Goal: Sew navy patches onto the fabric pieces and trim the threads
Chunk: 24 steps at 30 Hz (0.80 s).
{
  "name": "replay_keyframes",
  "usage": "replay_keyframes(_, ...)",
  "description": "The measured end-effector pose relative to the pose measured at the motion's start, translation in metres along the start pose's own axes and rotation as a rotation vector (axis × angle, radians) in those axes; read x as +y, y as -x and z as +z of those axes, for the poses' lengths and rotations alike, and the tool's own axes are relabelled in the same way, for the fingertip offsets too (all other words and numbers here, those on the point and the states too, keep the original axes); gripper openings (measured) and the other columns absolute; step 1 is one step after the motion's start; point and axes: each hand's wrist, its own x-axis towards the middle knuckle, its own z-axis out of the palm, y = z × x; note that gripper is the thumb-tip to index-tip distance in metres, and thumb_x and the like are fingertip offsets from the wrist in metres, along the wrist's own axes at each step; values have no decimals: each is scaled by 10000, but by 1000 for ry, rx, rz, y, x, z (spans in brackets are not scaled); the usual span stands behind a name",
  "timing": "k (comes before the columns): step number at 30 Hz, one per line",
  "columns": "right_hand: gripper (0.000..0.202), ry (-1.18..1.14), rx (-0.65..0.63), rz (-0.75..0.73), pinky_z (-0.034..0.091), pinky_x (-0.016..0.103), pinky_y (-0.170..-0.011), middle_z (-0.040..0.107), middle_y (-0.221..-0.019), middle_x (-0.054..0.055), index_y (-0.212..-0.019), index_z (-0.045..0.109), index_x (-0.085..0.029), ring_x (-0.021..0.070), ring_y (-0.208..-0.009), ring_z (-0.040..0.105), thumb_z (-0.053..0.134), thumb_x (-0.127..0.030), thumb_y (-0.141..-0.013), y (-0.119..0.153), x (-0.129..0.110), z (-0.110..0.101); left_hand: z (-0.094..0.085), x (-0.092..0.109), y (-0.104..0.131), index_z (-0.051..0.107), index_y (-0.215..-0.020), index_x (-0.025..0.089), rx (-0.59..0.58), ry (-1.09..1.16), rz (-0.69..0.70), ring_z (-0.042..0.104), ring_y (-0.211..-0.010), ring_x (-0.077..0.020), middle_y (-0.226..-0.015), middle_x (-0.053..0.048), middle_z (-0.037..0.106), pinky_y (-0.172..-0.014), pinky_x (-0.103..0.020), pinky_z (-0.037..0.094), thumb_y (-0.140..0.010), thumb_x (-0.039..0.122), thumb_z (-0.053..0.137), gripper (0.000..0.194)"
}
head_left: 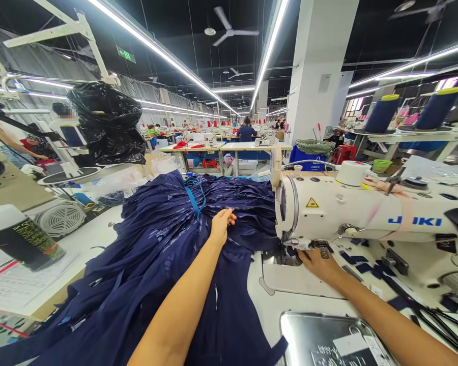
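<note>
A large gathered bundle of navy fabric [156, 244] spreads over the sewing table, with a blue tie [194, 198] around its upper part. My left hand [222, 223] is on the bundle, left of the sewing machine [320, 203], its fingers closed in a pinch on the fabric. Under the machine head, my right hand [318, 264] reaches to the metal needle plate [280, 257]. Its fingers are drawn together beside the presser foot area; the machine partly hides them, and what they hold cannot be made out.
Small navy scraps [361, 262] lie under the machine arm. At the front is a shiny metal-looking box [320, 335]; black cables [416, 305] run at the right. A black bottle with a white cap [23, 239] stands left on papers. Thread cones [381, 114] stand behind.
</note>
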Motion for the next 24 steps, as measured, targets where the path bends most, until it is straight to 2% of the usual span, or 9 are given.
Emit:
replay_keyframes(9, 272, 58, -30, 2, 391, 322, -612, 607, -619, 48, -802, 649, -163, 180, -563, 535, 472, 4, -679, 0, -1, 0, -1, -2, 0, 621, -602, 132, -1, 1, 21, 435, -386, -62, -447, 9, 546, -441, -200, 323, -603, 260, 706, 154)
replay_keyframes(15, 305, 90, -2, -69, 371, 305, -572, 602, -597, 38, -818, 649, -178, 165, -510, 499, 486, 24, -657, 0, 3, -2, 0, -2, 0, 614, -599, 127, 4, -2, 20, 437, -383, -58, -442, 13, 545, -445, -201, 324, -598, 260, 703, 160)
replay_keyframes(21, 285, 44, -75, 45, 409, 326, -620, 608, -637, 57, -861, 645, -146, 156, -542, 507, 479, 2, -683, 9, -5, 8, -1, -4, -1, 596, -591, 132, 10, -4, 14, 436, -375, -56, -432, 24, 551, -443, -197, 316, -566, 279, 714, 190)
replay_keyframes(24, 321, 18, -82, 51, 418, 360, -661, 612, -661, 61, -873, 649, -152, 168, -568, 519, 469, 24, -674, 12, -5, 10, -1, -4, -1, 536, -528, 149, 18, -3, 13, 439, -374, -56, -433, 25, 552, -445, -200, 321, -551, 301, 724, 243)
